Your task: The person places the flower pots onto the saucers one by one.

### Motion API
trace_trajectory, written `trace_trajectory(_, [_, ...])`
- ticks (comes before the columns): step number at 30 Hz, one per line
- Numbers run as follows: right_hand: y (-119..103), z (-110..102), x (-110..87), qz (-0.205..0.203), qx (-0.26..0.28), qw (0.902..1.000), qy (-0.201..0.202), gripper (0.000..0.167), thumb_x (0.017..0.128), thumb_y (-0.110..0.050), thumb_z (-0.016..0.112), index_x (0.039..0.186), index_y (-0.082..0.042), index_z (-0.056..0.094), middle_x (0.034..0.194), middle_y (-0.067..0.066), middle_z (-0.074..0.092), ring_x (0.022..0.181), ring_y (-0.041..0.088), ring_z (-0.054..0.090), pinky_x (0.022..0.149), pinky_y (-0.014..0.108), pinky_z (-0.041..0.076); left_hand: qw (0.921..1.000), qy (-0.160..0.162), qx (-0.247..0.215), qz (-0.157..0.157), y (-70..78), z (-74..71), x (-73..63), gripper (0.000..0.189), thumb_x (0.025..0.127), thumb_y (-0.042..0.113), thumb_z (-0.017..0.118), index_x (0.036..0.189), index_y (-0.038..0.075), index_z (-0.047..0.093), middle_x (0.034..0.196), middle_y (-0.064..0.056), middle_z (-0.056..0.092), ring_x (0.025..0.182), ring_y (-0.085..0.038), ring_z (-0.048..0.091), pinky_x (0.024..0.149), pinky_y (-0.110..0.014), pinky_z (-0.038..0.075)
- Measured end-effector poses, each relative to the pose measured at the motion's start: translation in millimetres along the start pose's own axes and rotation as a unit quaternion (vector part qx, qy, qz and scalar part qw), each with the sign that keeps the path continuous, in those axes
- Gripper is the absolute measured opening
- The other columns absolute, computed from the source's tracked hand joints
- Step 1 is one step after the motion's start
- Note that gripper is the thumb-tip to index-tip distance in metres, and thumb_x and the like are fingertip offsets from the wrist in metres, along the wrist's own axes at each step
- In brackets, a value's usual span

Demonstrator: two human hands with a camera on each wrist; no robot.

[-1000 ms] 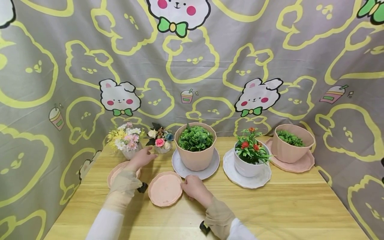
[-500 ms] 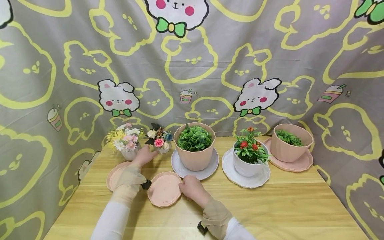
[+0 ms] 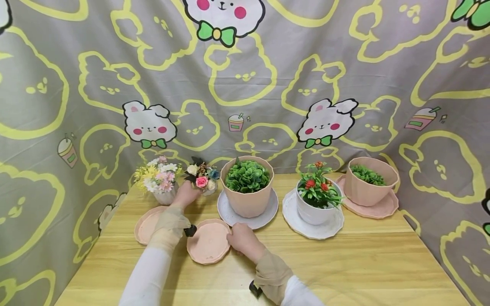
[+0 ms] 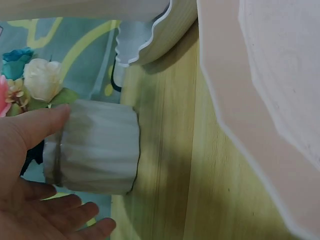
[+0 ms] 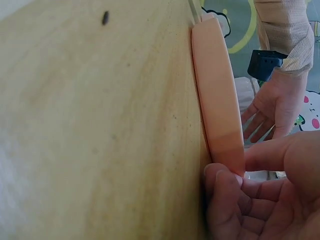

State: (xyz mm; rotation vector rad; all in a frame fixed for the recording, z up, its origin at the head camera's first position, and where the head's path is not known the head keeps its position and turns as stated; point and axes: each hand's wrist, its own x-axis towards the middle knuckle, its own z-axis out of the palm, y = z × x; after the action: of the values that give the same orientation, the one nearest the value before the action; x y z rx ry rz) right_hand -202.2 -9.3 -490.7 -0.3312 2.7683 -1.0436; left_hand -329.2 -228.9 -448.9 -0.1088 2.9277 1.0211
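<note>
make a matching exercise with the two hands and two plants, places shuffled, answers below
1. left hand
2. right hand
3. red-flowered plant
4. yellow, white and pink flowers

A. leftmost in the row
B. in a white pot on a white saucer
C. at the small rose pot
D. pinching the edge of a pink saucer

Pairs: 1-C, 2-D, 3-B, 4-A
</note>
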Motion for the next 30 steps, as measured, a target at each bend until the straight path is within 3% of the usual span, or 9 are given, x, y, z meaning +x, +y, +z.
trace_trajectory(9, [1.3, 2.6, 2.1, 0.003, -0.006, 1.0000, 0.001, 0.039, 0.088, -0.011, 0.057, 0.050, -0.011, 0.049, 0.034, -0.005, 0.042, 0.025, 0.006, 0.042, 0.029, 0.020, 0.039, 0.9978, 0.042, -0.037, 0.035, 1.2, 9.6, 14.8, 0.048, 0.088, 0.014, 0.063, 0.129, -0.009, 0.055, 0.128, -0.033, 0.057, 0.121, -0.045, 0.055, 0.104, -0.054, 0.045])
trace_trajectory(18, [0.1, 3.3, 0.8, 0.003, -0.008, 0.9999, 0.011, 0.039, 0.088, -0.010, 0.056, 0.049, -0.011, 0.048, 0.035, -0.002, 0.046, 0.025, 0.007, 0.044, 0.029, 0.020, 0.038, 0.9967, 0.054, -0.055, 0.025, -1.9, 11.2, 24.2, 0.044, 0.084, 0.022, 0.072, 0.116, -0.008, 0.064, 0.113, -0.032, 0.065, 0.099, -0.042, 0.064, 0.086, -0.047, 0.054])
trace_trajectory(23, [-0.2, 3.5, 0.6, 0.005, -0.004, 0.9999, 0.011, 0.040, 0.088, -0.010, 0.056, 0.049, -0.011, 0.048, 0.034, -0.002, 0.045, 0.025, 0.007, 0.044, 0.029, 0.020, 0.039, 0.9978, 0.059, -0.019, 0.026, -0.3, 16.3, 27.3, 0.045, 0.086, 0.021, 0.068, 0.116, -0.012, 0.062, 0.115, -0.034, 0.064, 0.108, -0.046, 0.061, 0.095, -0.052, 0.051])
trace_trajectory(30, [0.3, 2.8, 0.4, 0.004, 0.003, 0.9999, 0.010, 0.040, 0.088, -0.010, 0.055, 0.049, -0.011, 0.047, 0.034, -0.003, 0.044, 0.025, 0.006, 0.043, 0.028, 0.021, 0.039, 0.9954, 0.083, 0.036, 0.032, 1.6, 18.9, 28.2, 0.043, 0.085, 0.023, 0.065, 0.109, -0.012, 0.065, 0.109, -0.035, 0.065, 0.104, -0.048, 0.063, 0.092, -0.054, 0.052])
